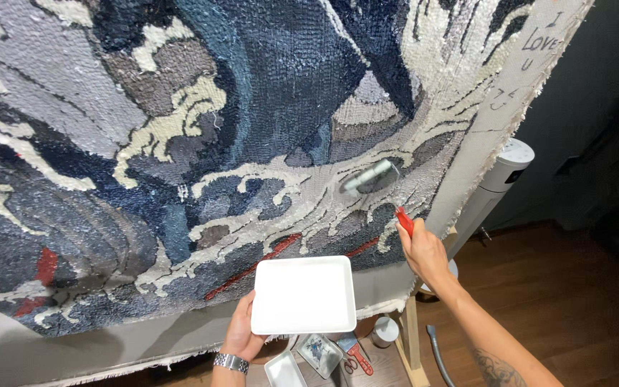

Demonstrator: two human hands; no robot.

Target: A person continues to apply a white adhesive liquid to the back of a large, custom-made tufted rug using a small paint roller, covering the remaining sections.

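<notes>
The scene is evenly and fairly brightly lit from the front, so the tufted rug on its frame shows its colours clearly, with a faint wet sheen on the dark blue patches near the top. The white tray is the brightest spot and is almost washed out, its surface showing no detail. The roller is smeared by motion blur, while the right hand and left hand stay fairly sharp. The room to the right falls into deep shadow, and the wooden floor is dim with a soft reflection. Straight lines bend slightly towards the edges of the wide-angle view.
</notes>
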